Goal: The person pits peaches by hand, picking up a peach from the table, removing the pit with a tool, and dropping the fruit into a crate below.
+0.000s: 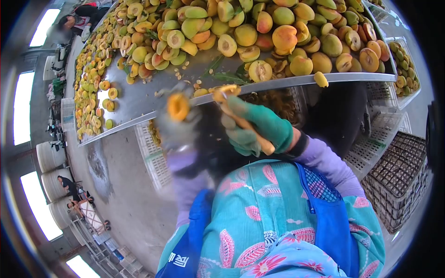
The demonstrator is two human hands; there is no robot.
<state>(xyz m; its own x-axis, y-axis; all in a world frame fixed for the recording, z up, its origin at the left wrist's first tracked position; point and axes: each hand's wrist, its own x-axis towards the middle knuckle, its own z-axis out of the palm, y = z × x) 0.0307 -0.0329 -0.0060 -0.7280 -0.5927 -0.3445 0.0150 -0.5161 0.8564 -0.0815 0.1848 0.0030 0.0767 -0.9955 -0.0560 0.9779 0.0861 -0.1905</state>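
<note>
My left hand (182,125), in a greyish glove and smeared by motion, holds a peach half (178,106) with its orange hollow facing up. To its right, my right hand (264,125) in a green glove is closed around a wooden-handled tool (243,121). The tool's tip is partly covered by a yellowish piece of fruit flesh (227,91), close to the table's front edge. Both hands are in front of the metal table (153,88), which bears a heap of whole and halved peaches (199,23).
A peel scrap (321,79) hangs on the table's rim. Below it, a crate of peelings (278,104) is partly hidden by my right hand. White crates (375,134) and a dark crate (398,176) stand right. Other people (69,187) are at the far left.
</note>
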